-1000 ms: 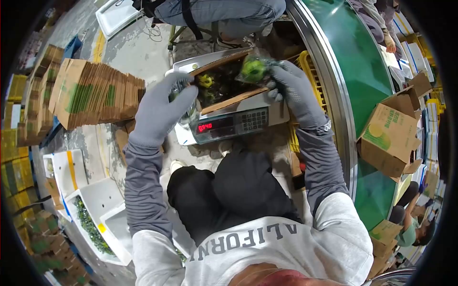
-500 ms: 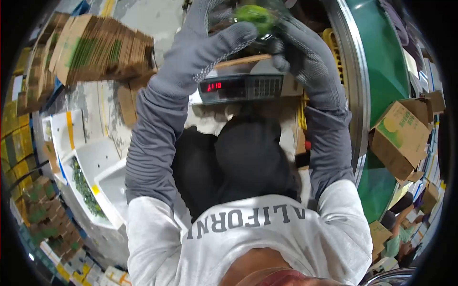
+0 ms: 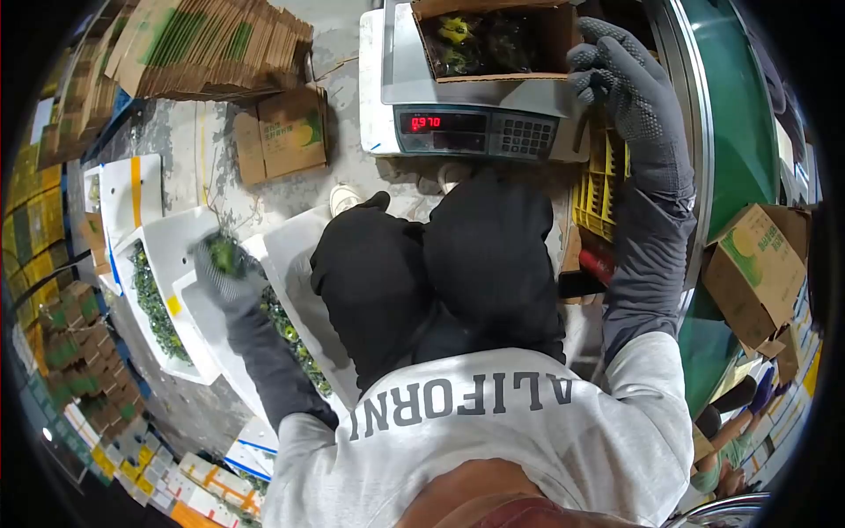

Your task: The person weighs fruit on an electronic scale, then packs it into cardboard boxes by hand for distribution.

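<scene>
My left hand [image 3: 220, 280], in a grey glove and blurred by motion, is off to the left above the white foam boxes. A green fruit [image 3: 227, 255] shows at its fingers; the wrapping is too blurred to make out. My right hand [image 3: 623, 84], also gloved, is at the right corner of an open cardboard box [image 3: 502, 79]. Its fingers are loosely bent and apart, with nothing visible in them. Dark, clear-wrapped items with a yellow-green one [image 3: 456, 31] lie in the box. The box sits on a scale [image 3: 475, 132] whose red display reads 0.970.
A foam box [image 3: 207, 352] on the left holds many small green items. Stacked flat cartons [image 3: 198, 53] and a closed carton [image 3: 282, 132] are further off. A yellow crate [image 3: 598, 189], a metal rail [image 3: 695, 106] and a printed carton [image 3: 753, 273] stand right. Another person [image 3: 726, 449] is at lower right.
My hands have parted from around the green fruit over the scale. The left swung down and left with a green fruit; the right stayed by the box. The display changed from about 1.110 to 0.970.
</scene>
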Tool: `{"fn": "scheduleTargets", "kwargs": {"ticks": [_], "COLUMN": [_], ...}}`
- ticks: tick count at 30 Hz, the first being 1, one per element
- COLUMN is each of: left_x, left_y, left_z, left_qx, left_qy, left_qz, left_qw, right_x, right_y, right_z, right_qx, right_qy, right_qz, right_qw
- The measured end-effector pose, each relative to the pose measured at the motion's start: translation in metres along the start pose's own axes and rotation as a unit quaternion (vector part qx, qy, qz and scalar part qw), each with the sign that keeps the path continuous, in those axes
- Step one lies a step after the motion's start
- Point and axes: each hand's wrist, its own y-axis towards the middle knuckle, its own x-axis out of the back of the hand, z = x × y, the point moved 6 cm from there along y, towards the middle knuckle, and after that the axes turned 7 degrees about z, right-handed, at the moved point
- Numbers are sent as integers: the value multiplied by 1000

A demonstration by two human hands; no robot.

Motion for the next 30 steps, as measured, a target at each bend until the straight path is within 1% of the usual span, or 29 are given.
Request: {"fn": "scheduleTargets", "kwargs": {"ticks": [1, 2, 3, 4, 5, 6, 7, 8, 9, 10, 11, 13, 14, 15, 16, 17, 18, 19, 20, 21, 22, 23, 24, 26, 29, 30], "left_x": [31, 56, 68, 150, 149, 175, 184, 192, 179, 165, 147, 106, 84, 47, 27, -9, -51, -77, -110, -140, -169, -195, -219, -252, -277, -279], "left_y": [-13, -27, -37, -43, -57, -66, -69, -72, -75, -77, -76, -67, -54, -41, -27, -14, -5, 11, 23, 33, 43, 53, 63, 81, 97, 102], "left_z": [-5, -6, -13, 2, -5, -3, 0, 4, 0, -2, -6, -11, -13, -17, -11, -13, -18, -11, -8, -3, 3, 12, 20, 31, 37, 41], "left_qx": [-20, -10, -6, -62, -14, 7, 34, 59, 88, 116, 84, 19, 12, -8, -71, -96, -115, -117, -130, -133, -134, -112, -89, -70, -46, -30], "left_qy": [128, 130, 157, 359, 328, 405, 449, 492, 506, 519, 543, 588, 594, 560, 533, 529, 517, 493, 441, 395, 347, 308, 268, 286, 232, 214], "left_qz": [-78, -151, -100, -170, -216, -196, -189, -180, -184, -188, -191, -189, -158, -148, -100, -61, -17, 19, 94, 153, 213, 257, 301, 350, 363, 371], "left_qw": [989, 980, 983, 916, 919, 893, 873, 850, 838, 825, 814, 786, 789, 815, 837, 841, 848, 862, 883, 896, 903, 909, 911, 889, 901, 903], "right_x": [5, 0, -5, -9, -16, -29, -42, -43, -44, -54, -60, -31, -34, -38, -39, -28, -25, -27, -20, -8, 8, 28, 47, 82, 118, 121], "right_y": [1, 3, 10, 20, 27, 32, 36, 49, 61, 72, 83, 120, 121, 125, 122, 123, 115, 102, 89, 75, 61, 50, 43, 31, 8, 5], "right_z": [0, 3, 7, 9, 12, 21, 29, 17, 5, -3, -15, -97, -97, -92, -88, -93, -77, -57, -38, -22, -10, -3, -3, -9, -32, -38], "right_qx": [-1, -13, 3, 19, 36, 7, -18, -26, -34, -16, 2, -66, -79, -88, -79, -28, -40, -51, -50, -51, -81, -112, -123, -146, -215, -220], "right_qy": [-29, -70, -165, -258, -349, -442, -532, -610, -681, -719, -754, -780, -781, -784, -766, -739, -697, -652, -543, -420, -360, -296, -296, -291, -262, -249], "right_qz": [-8, -49, -22, 6, 33, 42, 55, 82, 107, 117, 125, 175, 161, 147, 160, 169, 186, 206, 190, 173, 137, 99, 67, 7, -22, -17], "right_qw": [1000, 996, 986, 966, 936, 896, 845, 788, 724, 685, 645, 597, 598, 597, 617, 652, 691, 727, 817, 889, 919, 943, 945, 945, 940, 943]}}
